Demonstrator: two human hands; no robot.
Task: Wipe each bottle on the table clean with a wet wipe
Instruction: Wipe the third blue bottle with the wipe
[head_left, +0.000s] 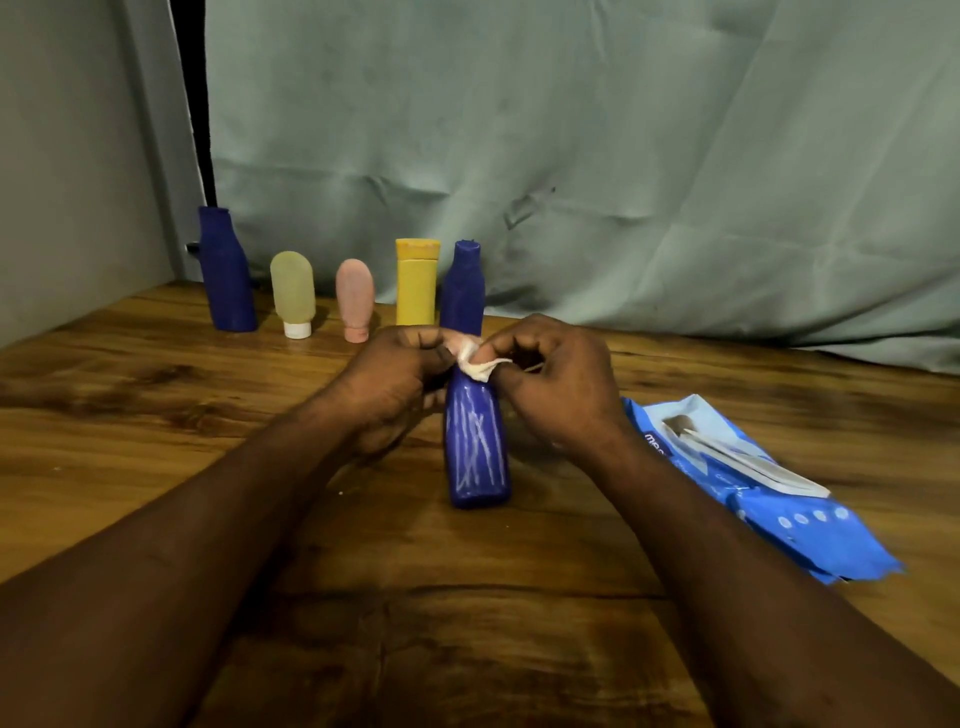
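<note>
The right hand (550, 379) has its fingers curled in tight and pinches a small white wet wipe (480, 362). The wipe is bunched up and pressed on the top of a blue bottle (477, 452). The left hand (400, 374) is curled too, round the neck of the same bottle. I think it does that to keep the bottle from moving while the wipe rubs. The fingers hide how much of the neck it grips.

The bottle is in the middle of the worktop (156, 415), with its bottom end towards the near edge. White scribble marks run down its side, so it does not look clean yet.

Just to the right lies the blue pack of wipes (753, 488), close by so a new one is easy to grab.

Along the back edge five more stand in a row: a tall dark bottle (226, 275), a pale tube (292, 291), a pink tube (355, 299), a yellow bottle (416, 283) and a small dark bottle (462, 291) right behind the hands. They seem to be waiting for their turn.
</note>
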